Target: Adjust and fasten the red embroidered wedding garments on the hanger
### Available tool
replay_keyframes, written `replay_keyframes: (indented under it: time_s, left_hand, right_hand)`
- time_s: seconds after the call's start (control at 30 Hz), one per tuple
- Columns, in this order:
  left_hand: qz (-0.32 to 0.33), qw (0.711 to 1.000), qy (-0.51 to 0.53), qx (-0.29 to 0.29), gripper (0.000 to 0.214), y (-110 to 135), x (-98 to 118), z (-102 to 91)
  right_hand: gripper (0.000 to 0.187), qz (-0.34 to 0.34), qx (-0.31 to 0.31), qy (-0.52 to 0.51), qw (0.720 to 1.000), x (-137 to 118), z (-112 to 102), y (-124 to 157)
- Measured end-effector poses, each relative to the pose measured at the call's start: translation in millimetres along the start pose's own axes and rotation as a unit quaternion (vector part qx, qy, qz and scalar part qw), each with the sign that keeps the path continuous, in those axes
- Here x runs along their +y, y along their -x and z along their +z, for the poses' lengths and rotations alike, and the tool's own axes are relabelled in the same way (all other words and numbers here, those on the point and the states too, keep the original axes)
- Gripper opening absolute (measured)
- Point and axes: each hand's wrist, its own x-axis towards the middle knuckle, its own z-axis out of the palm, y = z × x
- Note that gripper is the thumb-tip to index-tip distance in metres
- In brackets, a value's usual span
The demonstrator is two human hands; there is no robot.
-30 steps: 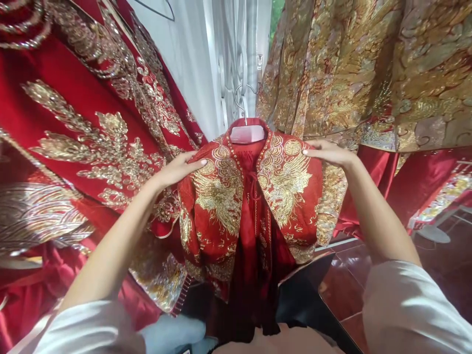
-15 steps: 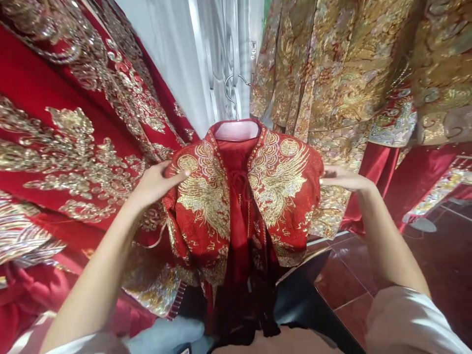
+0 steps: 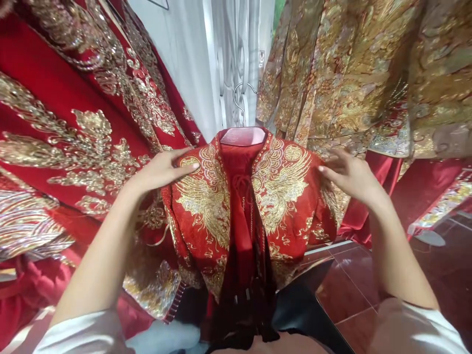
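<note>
A short red jacket (image 3: 199, 246) with gold and silver embroidered birds hangs in front of me on a hanger (image 3: 239, 101) with a metal hook. Its front stands apart, with a red inner layer and a tied cord in the gap. My left hand (image 3: 162, 169) grips the shoulder on the left side, thumb on the front and fingers at the back. Beside the opposite shoulder is my right hand (image 3: 352, 179), its fingers spread and its thumb tip at the sleeve's edge. Whether that thumb touches the cloth I cannot tell.
Red garments with heavy gold sequins (image 3: 92, 130) hang on the left. Gold patterned garments (image 3: 342, 73) hang on the right. Behind the jacket is a white curtain (image 3: 180, 44). Dark red floor tiles (image 3: 354, 275) show at the lower right.
My right hand has turned and its fingers have spread beside the shoulder. The sleeve there now sticks out farther to the right. My left hand keeps its grip on the other shoulder.
</note>
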Motion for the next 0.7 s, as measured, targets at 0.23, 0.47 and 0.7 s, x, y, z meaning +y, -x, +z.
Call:
replay_keyframes:
  time_s: [0.23,0.47,0.7]
  left_hand:
    - [0.118,0.991,-0.001,0.066,0.029,-49,46,19.2]
    - [0.071,0.983,0.015,0.168,0.047,-66,75,14.5]
    - [-0.048,0.971,-0.171,0.161,0.061,16,29,18.7]
  right_hand:
    - [0.034,-0.212,0.016,-0.109,0.971,-65,41,-79]
    - [0.052,-0.216,0.069,-0.245,0.943,-56,49,-111]
    - [0.032,-0.113,-0.047,-0.279,0.953,26,15,-53]
